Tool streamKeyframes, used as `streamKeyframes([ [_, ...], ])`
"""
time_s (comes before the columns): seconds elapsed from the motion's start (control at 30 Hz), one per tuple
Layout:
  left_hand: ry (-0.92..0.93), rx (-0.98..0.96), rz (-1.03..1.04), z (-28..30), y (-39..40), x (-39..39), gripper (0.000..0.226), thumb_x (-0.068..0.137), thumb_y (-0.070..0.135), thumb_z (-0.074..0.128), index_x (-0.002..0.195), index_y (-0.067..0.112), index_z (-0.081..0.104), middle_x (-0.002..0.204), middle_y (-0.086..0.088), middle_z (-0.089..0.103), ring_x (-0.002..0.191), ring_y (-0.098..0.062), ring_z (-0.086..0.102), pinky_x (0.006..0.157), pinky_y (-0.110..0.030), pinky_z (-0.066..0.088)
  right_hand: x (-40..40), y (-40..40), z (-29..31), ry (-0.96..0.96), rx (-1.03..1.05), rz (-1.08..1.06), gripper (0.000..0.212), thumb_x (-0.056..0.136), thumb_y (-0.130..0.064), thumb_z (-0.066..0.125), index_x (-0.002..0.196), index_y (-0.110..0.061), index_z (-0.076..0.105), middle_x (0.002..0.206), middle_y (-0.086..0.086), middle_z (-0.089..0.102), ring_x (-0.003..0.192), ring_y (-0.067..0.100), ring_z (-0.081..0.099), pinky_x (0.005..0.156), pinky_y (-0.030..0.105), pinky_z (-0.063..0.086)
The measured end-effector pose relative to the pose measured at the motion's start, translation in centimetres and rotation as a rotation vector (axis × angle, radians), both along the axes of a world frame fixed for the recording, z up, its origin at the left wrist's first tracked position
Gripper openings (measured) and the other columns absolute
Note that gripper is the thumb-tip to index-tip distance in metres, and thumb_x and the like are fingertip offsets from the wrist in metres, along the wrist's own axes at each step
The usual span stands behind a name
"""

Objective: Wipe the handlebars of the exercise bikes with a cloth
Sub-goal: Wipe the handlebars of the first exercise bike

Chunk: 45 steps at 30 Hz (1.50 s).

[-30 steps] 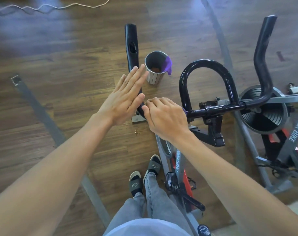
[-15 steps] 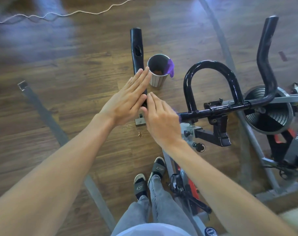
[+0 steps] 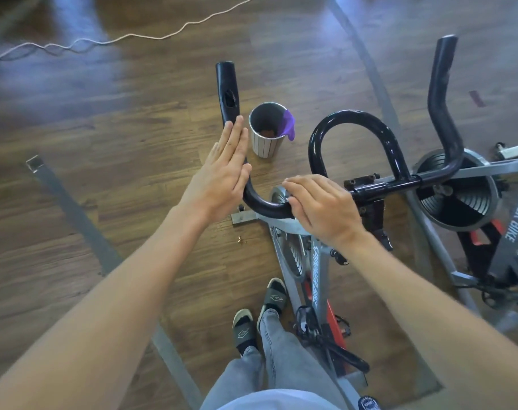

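The black handlebar (image 3: 352, 119) of the near exercise bike (image 3: 317, 261) has a left horn, a middle loop and a right horn. My left hand (image 3: 222, 179) lies flat with straight fingers against the left horn, its fingertips pointing up the bar. My right hand (image 3: 323, 208) is curled over the bar just right of the left bend, thumb underneath. No cloth shows under either hand. A purple cloth (image 3: 289, 128) hangs over the rim of a steel cup (image 3: 265, 143) on the floor, between the left horn and the loop.
A second grey and red bike with a flywheel (image 3: 459, 196) stands at the right. My feet in slippers (image 3: 263, 315) are beside the near bike's frame. A grey strip (image 3: 74, 214) crosses the wooden floor at left, and a pale cord (image 3: 133, 37) lies at the top.
My right hand has slid right along the bar, away from my left hand, uncovering the left bend. My left hand stays flat on the left horn. The view has shifted slightly.
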State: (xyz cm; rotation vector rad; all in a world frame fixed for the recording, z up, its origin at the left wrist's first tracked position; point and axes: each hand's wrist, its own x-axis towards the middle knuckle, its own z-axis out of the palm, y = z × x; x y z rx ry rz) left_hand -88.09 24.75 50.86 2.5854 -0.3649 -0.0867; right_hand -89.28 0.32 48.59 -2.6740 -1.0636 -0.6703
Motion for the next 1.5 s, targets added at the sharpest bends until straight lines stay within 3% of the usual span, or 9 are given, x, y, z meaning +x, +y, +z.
streamKeyframes([
  [0.13,0.043,0.02,0.03,0.0,-0.2,-0.2,0.065,0.109,0.028,0.025,0.16,0.016,-0.012,0.166,0.007,-0.026,0.152,-0.009,-0.025,0.128,-0.037,-0.002,-1.5,2.4,-0.8,0.08,0.114,-0.168,0.031,0.108,-0.025,0.048,0.114,-0.011,0.074,0.114,0.001,0.075,0.107,0.02,0.068,0.095,0.034,0.053],
  [0.37,0.082,0.138,0.045,0.5,-0.1,-0.1,0.065,0.109,0.035,0.021,0.16,0.02,-0.017,0.163,0.012,-0.031,0.15,-0.005,-0.028,0.127,-0.044,-0.002,0.9,0.2,-0.1,0.096,0.013,-0.046,0.041,0.11,-0.028,0.039,0.129,-0.009,0.069,0.136,0.004,0.067,0.136,0.021,0.056,0.119,0.045,0.037],
  [0.53,0.064,0.167,0.076,0.5,-0.4,-0.3,0.065,0.108,0.035,0.022,0.161,0.02,-0.012,0.166,0.01,-0.026,0.151,-0.006,-0.025,0.127,-0.044,0.001,2.3,-0.9,0.5,0.194,0.047,0.087,0.037,0.107,-0.031,0.045,0.12,-0.012,0.073,0.125,0.0,0.072,0.128,0.019,0.061,0.121,0.044,0.035],
  [0.73,0.085,0.066,0.134,0.3,-0.9,-2.1,0.06,0.109,0.033,0.025,0.162,0.021,-0.001,0.167,0.012,-0.017,0.154,-0.007,-0.014,0.127,-0.037,0.005,0.9,0.1,0.3,0.102,0.145,0.053,0.033,0.107,-0.032,0.052,0.09,-0.012,0.072,0.081,0.0,0.069,0.078,0.024,0.065,0.087,0.035,0.054],
  [0.83,0.068,-0.003,0.098,0.6,0.1,-3.5,0.061,0.106,0.032,0.03,0.162,0.018,0.01,0.17,0.008,-0.003,0.154,-0.02,0.022,0.121,-0.047,0.03,0.7,1.1,1.2,0.29,0.377,-0.038,0.044,0.109,-0.033,0.046,0.081,-0.011,0.072,0.074,-0.002,0.068,0.07,0.02,0.063,0.074,0.036,0.052],
  [0.93,0.064,-0.038,0.198,1.4,1.7,-4.7,0.061,0.102,0.02,0.046,0.16,0.021,0.026,0.168,0.003,0.02,0.119,-0.031,0.06,0.104,-0.044,0.046,0.5,3.4,2.9,0.404,0.527,-0.045,0.043,0.106,-0.028,0.048,0.075,-0.009,0.07,0.07,-0.003,0.065,0.064,0.012,0.053,0.065,0.034,0.047],
  [1.13,0.14,0.053,0.29,2.6,8.9,-2.1,0.03,0.101,0.02,0.051,0.127,0.017,0.065,0.13,-0.003,0.066,0.118,-0.025,0.062,0.102,-0.045,0.048,1.5,12.2,6.0,0.375,0.371,0.103,0.042,0.106,-0.032,0.047,0.076,-0.014,0.069,0.07,-0.004,0.064,0.066,0.016,0.059,0.065,0.035,0.049],
  [1.3,0.285,0.051,0.359,4.0,16.7,1.6,0.024,0.101,0.032,0.05,0.11,0.023,0.07,0.103,0.0,0.073,0.097,-0.024,0.067,0.086,-0.042,0.055,3.7,21.3,6.6,0.447,0.206,-0.013,0.042,0.105,-0.039,0.041,0.07,-0.021,0.056,0.066,-0.009,0.057,0.065,0.017,0.056,0.061,0.034,0.041],
  [1.5,0.339,0.104,0.23,5.3,26.9,6.9,0.026,0.101,0.036,0.049,0.112,0.023,0.069,0.105,0.004,0.068,0.099,-0.021,0.063,0.089,-0.04,0.053,8.5,30.9,6.6,0.491,0.197,-0.34,0.045,0.103,-0.032,0.055,0.065,-0.027,0.031,0.062,-0.012,0.039,0.059,0.023,0.051,0.059,0.029,0.028],
])
